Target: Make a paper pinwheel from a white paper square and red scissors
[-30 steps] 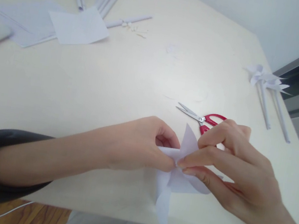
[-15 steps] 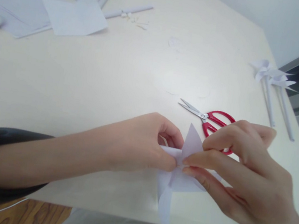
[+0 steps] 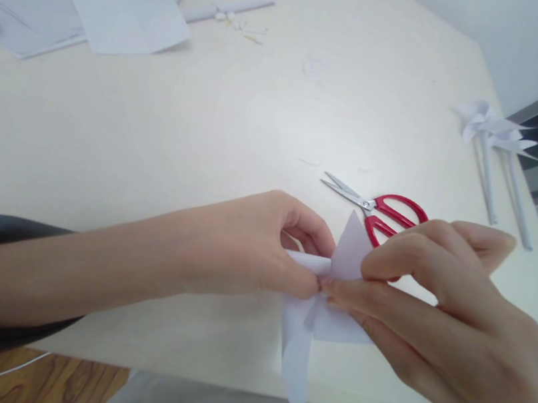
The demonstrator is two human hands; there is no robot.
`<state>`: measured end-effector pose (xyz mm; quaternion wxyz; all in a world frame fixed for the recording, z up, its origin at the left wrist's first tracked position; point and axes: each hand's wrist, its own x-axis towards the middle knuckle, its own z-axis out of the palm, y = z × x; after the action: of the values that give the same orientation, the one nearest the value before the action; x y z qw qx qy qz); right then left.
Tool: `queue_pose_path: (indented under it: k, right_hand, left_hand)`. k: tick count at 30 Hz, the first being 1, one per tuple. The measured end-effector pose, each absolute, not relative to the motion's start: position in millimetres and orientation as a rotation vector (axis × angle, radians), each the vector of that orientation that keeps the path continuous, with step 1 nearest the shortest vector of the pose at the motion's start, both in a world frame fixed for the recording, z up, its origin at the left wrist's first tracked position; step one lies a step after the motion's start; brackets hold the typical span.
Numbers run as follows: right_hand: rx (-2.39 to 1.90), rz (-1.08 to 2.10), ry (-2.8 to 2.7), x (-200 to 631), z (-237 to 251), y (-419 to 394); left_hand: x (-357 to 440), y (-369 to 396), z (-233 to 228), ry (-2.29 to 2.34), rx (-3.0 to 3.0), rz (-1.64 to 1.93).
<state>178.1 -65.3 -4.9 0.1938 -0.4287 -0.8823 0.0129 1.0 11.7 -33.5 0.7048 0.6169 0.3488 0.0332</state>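
Observation:
A white paper pinwheel with pointed blades is between my hands near the table's front edge, one blade hanging down past that edge. My left hand is closed on it from the left, thumb near the centre and fingers curled behind. From the right, my right hand pinches at the pinwheel's centre, where the fingertips meet my left thumb. Whatever small thing lies under those fingertips is hidden. Red-handled scissors lie just beyond my hands, blades slightly apart, one handle partly behind my right hand.
Two finished paper pinwheels on sticks lie at the right edge. White sheets are at the far left. Beside them are rolled paper tubes and small white bits. Thin paper scraps lie beyond the scissors.
My right fingertips have pressed closer in against the pinwheel's centre and my left thumb. The view has shifted slightly. Both hands still hold the pinwheel.

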Motion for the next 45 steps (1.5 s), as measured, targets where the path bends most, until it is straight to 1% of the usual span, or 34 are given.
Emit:
queue_pose_path:
  k: [3, 7, 12, 15, 20, 23, 26, 34, 37, 41, 45]
  right_hand:
    - [-1.239, -0.025, -2.454, 180, -3, -63]
    - [-1.319, -0.094, -2.45, 187, -2, -59]
    - [-1.405, -0.072, -2.413, 194, -6, -54]
    - [-1.46, -0.001, -2.291, 196, -6, -52]
    - [-1.482, 0.269, -2.05, 200, -8, -49]
    - [-1.463, 0.36, -1.951, 200, -11, -48]
    - [-1.431, 0.388, -1.921, 197, -14, -49]
    - [-1.404, 0.28, -2.019, 187, -14, -54]
    - [-1.373, 0.15, -2.064, 186, -15, -55]
    - [-1.278, -0.029, -2.143, 186, -16, -55]
    - [-1.251, -0.033, -2.146, 185, -17, -56]
  left_hand:
    - [1, 14, -29, 0.747, 1.352, 0.167]
    - [-2, 20, -18, 0.81, 1.268, 0.186]
    - [-5, 25, -17, 0.736, 1.136, 0.359]
    - [-5, 27, -21, 0.674, 1.045, 0.387]
    - [-7, 30, -17, 0.572, 0.876, 0.371]
    - [-6, 29, -14, 0.722, 1.084, 0.395]
    - [-2, 24, -17, 0.826, 1.279, 0.342]
    - [4, 18, -27, 0.823, 1.245, 0.314]
    - [3, 17, -25, 0.829, 1.276, 0.344]
    - [1, 17, -19, 0.828, 1.387, 0.366]
    - [-1, 18, -11, 0.802, 1.559, 0.353]
